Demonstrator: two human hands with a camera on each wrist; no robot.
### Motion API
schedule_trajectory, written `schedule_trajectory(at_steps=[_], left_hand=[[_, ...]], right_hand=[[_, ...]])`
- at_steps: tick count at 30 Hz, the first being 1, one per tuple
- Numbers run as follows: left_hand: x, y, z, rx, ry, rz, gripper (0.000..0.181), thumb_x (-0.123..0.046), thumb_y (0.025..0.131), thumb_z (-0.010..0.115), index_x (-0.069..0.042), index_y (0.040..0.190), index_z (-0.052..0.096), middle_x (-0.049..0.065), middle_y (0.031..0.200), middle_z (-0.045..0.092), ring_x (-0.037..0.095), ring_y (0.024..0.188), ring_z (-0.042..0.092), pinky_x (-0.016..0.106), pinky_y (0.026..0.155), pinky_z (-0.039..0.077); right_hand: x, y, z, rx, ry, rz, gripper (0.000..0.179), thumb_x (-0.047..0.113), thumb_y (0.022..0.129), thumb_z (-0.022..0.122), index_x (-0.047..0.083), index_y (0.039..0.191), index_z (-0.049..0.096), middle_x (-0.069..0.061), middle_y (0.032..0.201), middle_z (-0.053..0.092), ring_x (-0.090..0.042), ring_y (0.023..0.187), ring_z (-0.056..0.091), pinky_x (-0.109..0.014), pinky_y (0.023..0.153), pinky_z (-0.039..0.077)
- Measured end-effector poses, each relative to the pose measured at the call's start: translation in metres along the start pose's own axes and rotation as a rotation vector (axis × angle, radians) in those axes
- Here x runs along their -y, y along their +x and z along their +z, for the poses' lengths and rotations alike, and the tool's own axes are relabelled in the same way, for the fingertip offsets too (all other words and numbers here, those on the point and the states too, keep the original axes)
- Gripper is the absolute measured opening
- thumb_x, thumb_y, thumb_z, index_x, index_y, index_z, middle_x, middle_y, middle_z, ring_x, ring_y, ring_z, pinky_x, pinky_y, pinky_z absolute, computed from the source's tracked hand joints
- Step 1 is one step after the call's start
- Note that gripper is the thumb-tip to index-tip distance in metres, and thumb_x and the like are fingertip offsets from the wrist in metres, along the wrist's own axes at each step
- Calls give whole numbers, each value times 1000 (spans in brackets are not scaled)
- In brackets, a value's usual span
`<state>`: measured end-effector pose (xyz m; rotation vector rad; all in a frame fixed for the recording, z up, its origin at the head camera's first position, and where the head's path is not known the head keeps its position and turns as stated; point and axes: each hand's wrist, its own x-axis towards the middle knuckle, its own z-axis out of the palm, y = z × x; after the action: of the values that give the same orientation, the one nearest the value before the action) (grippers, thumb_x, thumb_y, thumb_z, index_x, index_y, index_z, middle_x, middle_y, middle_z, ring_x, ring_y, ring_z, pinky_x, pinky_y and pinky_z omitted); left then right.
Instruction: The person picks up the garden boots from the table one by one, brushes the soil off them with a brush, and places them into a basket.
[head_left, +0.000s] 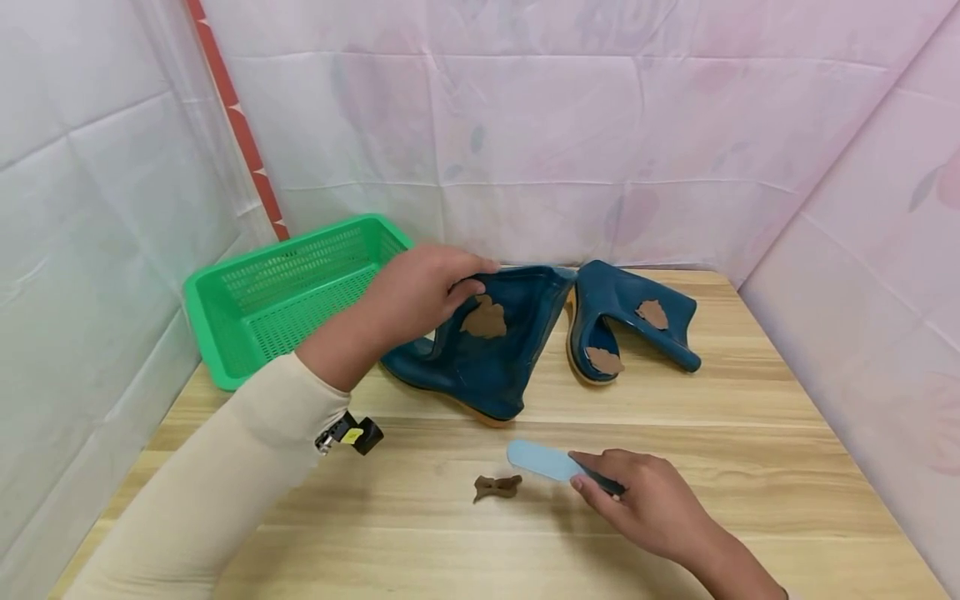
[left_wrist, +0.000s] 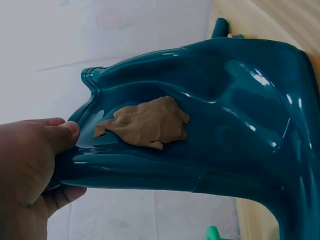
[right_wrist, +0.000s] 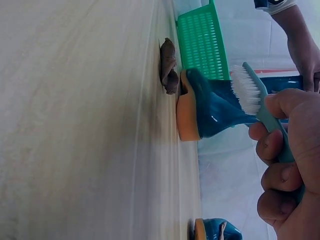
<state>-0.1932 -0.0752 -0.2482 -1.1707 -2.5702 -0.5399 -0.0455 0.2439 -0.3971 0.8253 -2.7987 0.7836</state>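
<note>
My left hand grips the top of a dark blue rubber boot, thumb on the near face in the left wrist view. The boot stands tilted on its orange sole, and a brown clay-like patch sticks to its shaft. Low over the table, my right hand holds a scrubbing brush by its handle. Its white bristles show in the right wrist view, pointing away from the palm. Just left of the brush, a crumpled brown piece lies on the wood.
A second blue boot lies on its side at the back right, with brown patches on shaft and toe. The green plastic basket stands at the back left. Fabric walls enclose the wooden table on the left, back and right.
</note>
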Motion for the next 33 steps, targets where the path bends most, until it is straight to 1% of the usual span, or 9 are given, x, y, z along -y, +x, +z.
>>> schedule_trajectory(at_steps=[2,6,9,12,14,16,22,24,33], left_hand=[[1,0,3,1,26,17,35,-14,103,64,-10,138,66,6,130,69,23,121,64,40,98,52],[2,1,7,3,37,31,37,-10,105,57,-8,141,63,8,125,70,21,103,65,36,80,53],[2,1,8,6,44,26,41,-7,103,53,-9,143,62,8,127,69,21,100,63,36,71,48],[4,0,7,19,67,30,43,-7,103,50,-9,145,60,8,136,65,24,118,63,40,85,53],[6,-1,6,31,89,43,42,-7,105,48,-9,146,58,9,138,64,26,129,58,43,99,50],[9,-2,6,39,109,68,42,-8,107,47,-9,148,55,10,140,63,27,132,55,45,108,45],[17,-8,9,13,142,135,44,-11,108,49,-8,152,50,11,144,59,27,137,51,45,114,37],[19,-11,10,-4,127,148,44,-11,108,47,-7,151,51,11,145,58,27,136,51,45,114,37],[21,-15,13,-41,80,198,52,-5,99,43,-6,150,52,8,149,55,23,138,49,44,113,39]], right_hand=[[0,2,0,-33,-9,-7,27,28,97,74,12,119,78,26,75,52,6,58,42,-18,52,39],[2,10,-4,-145,-35,-24,29,21,93,79,11,119,78,21,78,61,6,59,42,-18,51,39],[4,22,-10,-236,-59,-37,32,16,90,80,9,121,77,16,77,61,5,58,41,-19,48,37],[6,38,-17,-329,-86,-66,36,11,87,81,6,123,76,11,73,58,0,55,40,-20,46,34],[8,51,-22,-392,-114,-89,39,10,86,82,4,123,75,3,81,68,-3,57,44,-22,46,35],[10,65,-26,-437,-143,-99,40,10,86,81,2,125,74,-3,83,71,-8,57,47,-24,45,35],[18,101,-31,-450,-200,-52,40,20,95,76,1,129,70,-6,78,65,-11,54,43,-28,43,32],[20,108,-30,-446,-211,-51,41,22,96,75,1,131,69,-8,84,69,-12,55,45,-28,44,33],[26,118,-23,-477,-255,-85,45,23,95,75,2,135,67,-15,95,73,-13,50,43,-27,39,28]])
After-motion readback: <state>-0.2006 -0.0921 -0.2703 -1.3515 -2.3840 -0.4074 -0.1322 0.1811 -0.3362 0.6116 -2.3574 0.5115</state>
